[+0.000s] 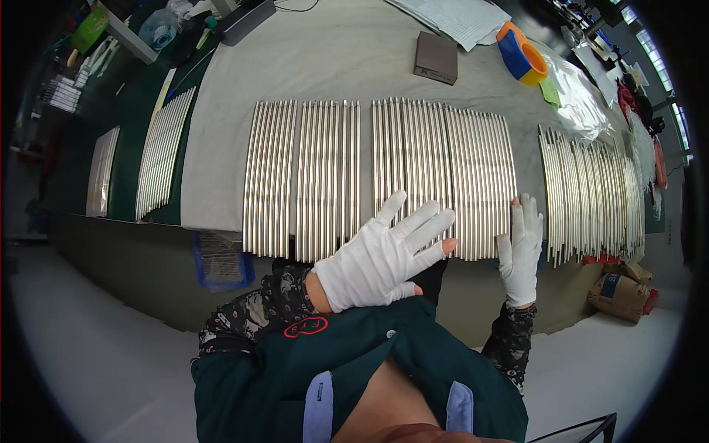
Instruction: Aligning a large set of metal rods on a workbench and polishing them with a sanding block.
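Both white-gloved hands, left hand [378,258] and right hand [520,251], fingers spread flat (holding nothing), are evening up the row of shiny silver metal rods [443,177] on the grey-cloth surface [340,59]; squaring their near ends likely needs gentle, even pressure.

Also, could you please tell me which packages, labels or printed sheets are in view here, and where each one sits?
Brown box: flat, dark, on the table's far side, small pale mark at a corner.
Printed sheets: white stack at the far edge, behind the box.
Cardboard package: brown, blue label, on the floor at right.
Green note: small, beside the orange-and-blue tape roll.
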Action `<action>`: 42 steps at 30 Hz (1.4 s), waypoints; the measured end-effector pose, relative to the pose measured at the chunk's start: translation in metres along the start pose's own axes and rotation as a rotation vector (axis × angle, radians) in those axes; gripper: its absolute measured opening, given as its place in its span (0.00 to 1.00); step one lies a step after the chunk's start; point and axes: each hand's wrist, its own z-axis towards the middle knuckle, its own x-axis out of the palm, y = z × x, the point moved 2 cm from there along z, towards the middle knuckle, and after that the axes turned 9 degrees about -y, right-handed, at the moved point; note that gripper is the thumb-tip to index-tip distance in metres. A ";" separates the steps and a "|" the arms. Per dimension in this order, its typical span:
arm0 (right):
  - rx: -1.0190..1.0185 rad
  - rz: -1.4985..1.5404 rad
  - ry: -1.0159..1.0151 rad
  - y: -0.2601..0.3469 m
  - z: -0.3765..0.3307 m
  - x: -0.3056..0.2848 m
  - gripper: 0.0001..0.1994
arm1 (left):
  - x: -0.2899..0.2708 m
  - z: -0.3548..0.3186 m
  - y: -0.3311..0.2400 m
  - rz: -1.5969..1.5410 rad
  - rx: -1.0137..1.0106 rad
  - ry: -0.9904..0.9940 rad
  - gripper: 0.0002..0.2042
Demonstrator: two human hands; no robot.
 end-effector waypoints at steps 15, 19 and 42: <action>-0.008 -0.037 -0.014 -0.002 -0.004 0.003 0.26 | -0.027 -0.068 0.045 0.286 -0.239 0.032 0.43; 0.010 -0.009 -0.015 -0.002 -0.001 0.002 0.26 | -0.024 -0.054 0.041 0.253 -0.199 0.014 0.44; -0.007 0.005 -0.016 -0.007 -0.002 0.004 0.24 | -0.049 -0.070 0.118 0.541 -0.194 0.054 0.40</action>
